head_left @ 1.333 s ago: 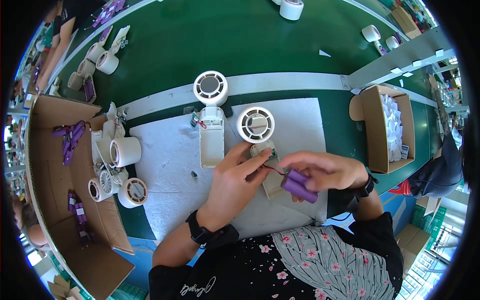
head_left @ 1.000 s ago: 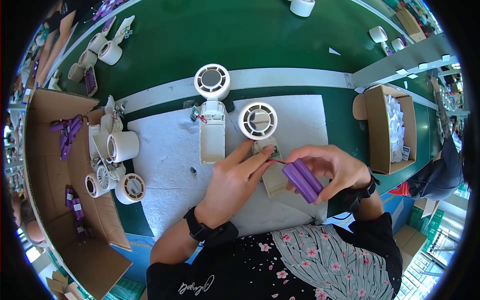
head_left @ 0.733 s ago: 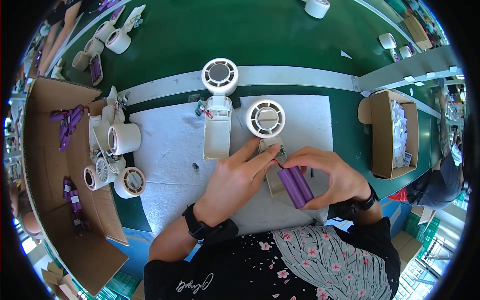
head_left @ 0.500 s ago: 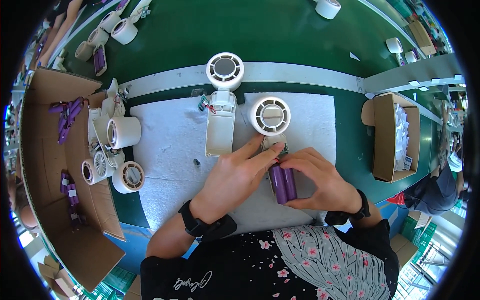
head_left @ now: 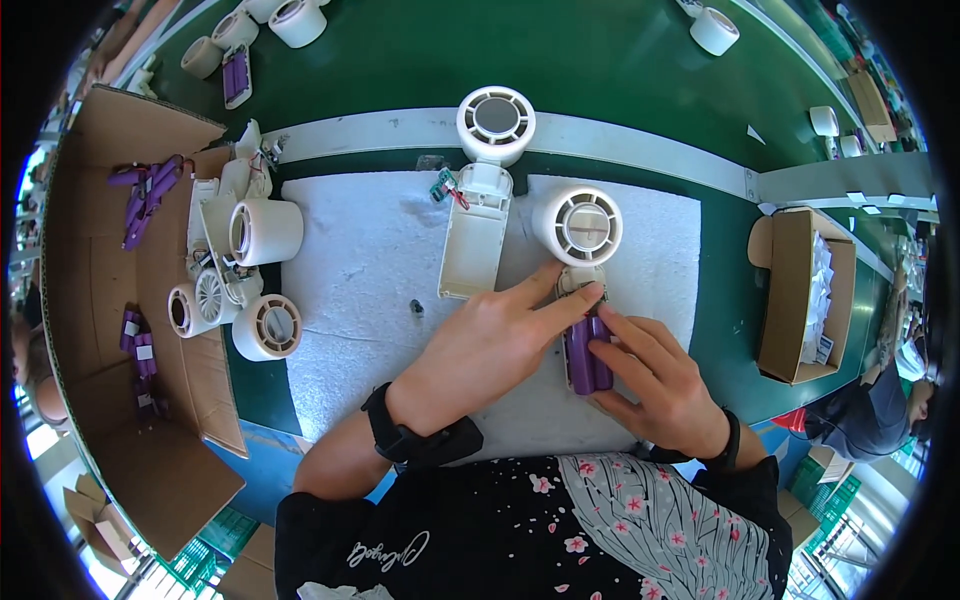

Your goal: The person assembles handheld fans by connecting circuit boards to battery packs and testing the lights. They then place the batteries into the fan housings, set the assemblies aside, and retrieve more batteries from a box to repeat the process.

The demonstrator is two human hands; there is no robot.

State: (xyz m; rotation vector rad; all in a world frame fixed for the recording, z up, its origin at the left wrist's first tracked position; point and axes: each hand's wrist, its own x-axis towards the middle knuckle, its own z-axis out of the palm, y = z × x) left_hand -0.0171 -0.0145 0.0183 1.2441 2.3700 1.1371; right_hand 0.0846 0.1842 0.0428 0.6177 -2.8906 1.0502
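A white handheld fan point(head_left: 578, 226) with a round slotted head lies on the mat, its handle toward me. A purple battery pack point(head_left: 588, 372) of two side-by-side cells lies in the handle shell. My left hand point(head_left: 478, 345) grips the fan's neck, its fingertips over the top end of the battery pack. My right hand point(head_left: 665, 385) is closed around the pack's right side, fingers pressing on top. The wires and circuit board beneath my fingers are mostly hidden. Left of it lies a second fan point(head_left: 472, 245) with an open, battery-free handle and a small green board point(head_left: 442, 184) on wires.
A white foam mat point(head_left: 350, 250) covers the green table. At left, a cardboard box point(head_left: 95, 370) holds purple battery packs point(head_left: 145, 200); white fan parts point(head_left: 265, 232) crowd its edge. At right stands a box point(head_left: 775, 320) of white packets. A metal rail point(head_left: 640, 130) crosses behind.
The view has shifted slightly. My right hand's fingers have moved from the pack's side and end onto its top, and the pack sits closer along the handle. My left hand stays at the neck.
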